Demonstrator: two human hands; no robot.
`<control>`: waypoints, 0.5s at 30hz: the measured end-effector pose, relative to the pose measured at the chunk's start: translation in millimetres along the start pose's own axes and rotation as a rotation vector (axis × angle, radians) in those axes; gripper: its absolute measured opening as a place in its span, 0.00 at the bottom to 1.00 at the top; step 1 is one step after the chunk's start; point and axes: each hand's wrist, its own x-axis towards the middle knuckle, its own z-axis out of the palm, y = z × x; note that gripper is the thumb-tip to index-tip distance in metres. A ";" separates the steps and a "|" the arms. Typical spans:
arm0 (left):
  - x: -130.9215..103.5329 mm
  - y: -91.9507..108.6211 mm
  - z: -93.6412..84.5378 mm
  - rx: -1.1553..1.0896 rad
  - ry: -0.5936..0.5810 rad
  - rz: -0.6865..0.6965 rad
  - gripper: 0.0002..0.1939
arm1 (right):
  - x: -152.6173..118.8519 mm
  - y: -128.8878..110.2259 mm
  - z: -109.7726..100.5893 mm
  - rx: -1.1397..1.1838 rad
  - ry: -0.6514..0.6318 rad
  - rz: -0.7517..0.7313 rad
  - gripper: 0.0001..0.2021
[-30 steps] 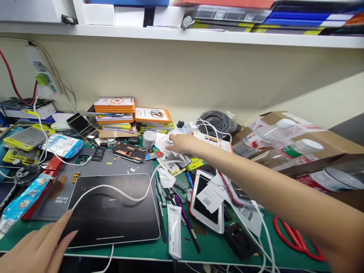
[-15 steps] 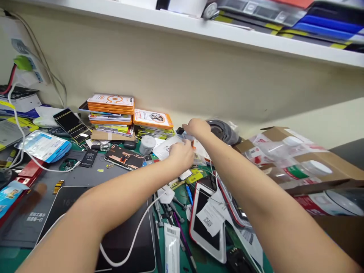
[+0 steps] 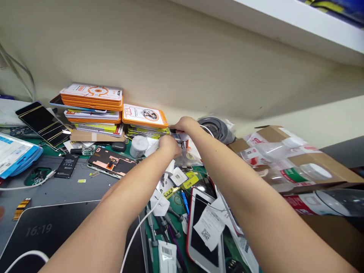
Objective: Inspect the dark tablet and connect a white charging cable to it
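Observation:
Both my hands reach into the small clutter at the back of the bench, close together. My left hand is curled, its fingertips turned away, so what it grips is hidden. Just beyond it my right hand bends downward with closed fingers beside a small black piece; I cannot make out what they hold. Below my left hand lie a white plug on a white cable and a white square piece. A clear plastic bag lies under my right wrist. Left of my hands stands a white jar.
Stacked orange-edged packs stand against the wall. A tablet and an opened phone lie left. Screwdrivers and a red-edged white tablet are in front. Right stands a cardboard box with plastic bottles. A shelf overhangs.
The view has shifted down and to the right. My hands stay at the back clutter; the left has drawn nearer the right hand's fingertips. The white plug now shows below my left hand.

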 end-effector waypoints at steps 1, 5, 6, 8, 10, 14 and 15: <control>0.5 0.3 1.3 -0.004 -0.006 -0.002 0.21 | -1.0 -1.4 1.4 -0.012 -0.009 0.015 0.16; 1.5 3.2 3.9 -0.023 -0.031 -0.009 0.21 | -4.4 -5.0 7.1 -0.047 0.004 0.023 0.15; 1.8 4.0 4.1 -0.029 -0.039 -0.013 0.21 | -4.4 -5.1 8.1 -0.052 0.008 0.021 0.16; 2.6 5.6 4.1 -0.039 -0.054 -0.021 0.21 | -3.1 -4.5 9.4 -0.063 0.027 0.019 0.17; 3.0 7.0 3.6 -0.045 -0.069 -0.027 0.20 | -0.4 -3.6 9.2 -0.072 0.052 0.023 0.18; 2.5 7.3 0.8 -0.049 -0.085 -0.023 0.20 | 5.6 -2.8 7.4 -0.076 0.048 0.029 0.18; 2.4 6.8 -0.1 -0.048 -0.087 -0.020 0.20 | 6.8 -2.7 7.4 -0.075 0.039 0.028 0.18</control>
